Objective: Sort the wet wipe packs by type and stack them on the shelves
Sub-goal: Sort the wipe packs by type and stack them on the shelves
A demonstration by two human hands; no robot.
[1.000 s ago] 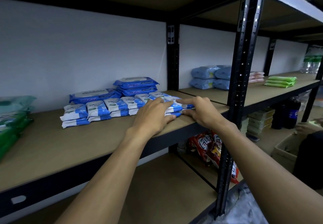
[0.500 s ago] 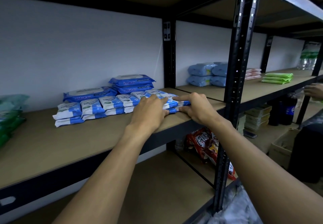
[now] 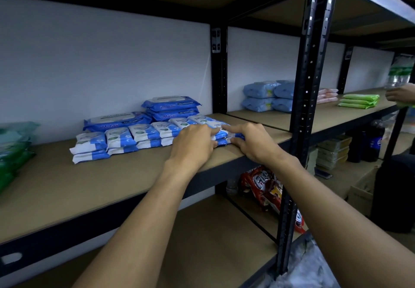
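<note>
A row of small white-and-blue wipe packs (image 3: 143, 134), two high, lies along the middle shelf (image 3: 67, 182). Behind it sit larger dark blue packs (image 3: 171, 106). My left hand (image 3: 193, 143) lies on the left side of the rightmost small stack (image 3: 221, 128), fingers resting on top. My right hand (image 3: 254, 141) holds the same stack from the right, index finger on top and thumb against its front edge. Pale blue packs (image 3: 267, 97), pink packs (image 3: 326, 94) and light green packs (image 3: 359, 101) lie in the bay to the right. Green packs (image 3: 13, 153) fill the far left.
A black upright post (image 3: 307, 99) stands just right of my right arm. Red snack bags (image 3: 265, 186) and stacked boxes (image 3: 332, 153) sit on the lower shelf. Another person's hand (image 3: 400, 94) reaches in at the far right, near a dark bottle (image 3: 372, 141).
Both hands stay on the rightmost small stack, shifting only slightly. Another person's hand has risen to the shelf at the far right.
</note>
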